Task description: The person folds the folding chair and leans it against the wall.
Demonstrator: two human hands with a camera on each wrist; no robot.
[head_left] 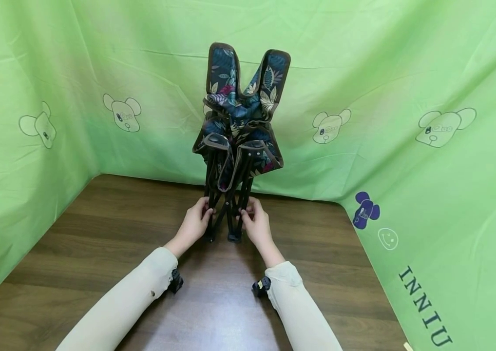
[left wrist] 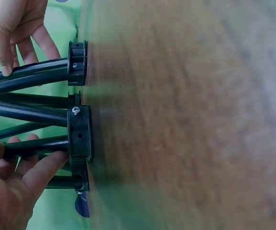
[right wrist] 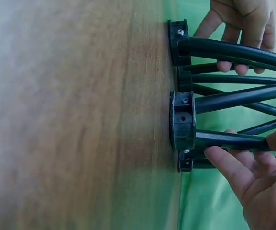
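Both hands on the job: left hand [head_left: 195, 223] and right hand [head_left: 254, 225] each curled round a black leg of the folding chair [head_left: 239, 141]. Chair upright on its feet on the wooden table [head_left: 99, 234], legs bunched, floral seat gathered. Collapsed so far; not yet opened out.

A dark wooden table [head_left: 99, 234] fills the near ground. Green cloth [head_left: 362, 58] hangs behind it and along both sides, printed with outlined bear heads [head_left: 123, 113]; on the right a purple bear [head_left: 365, 209] and dark lettering [head_left: 425, 307]. Light is even.
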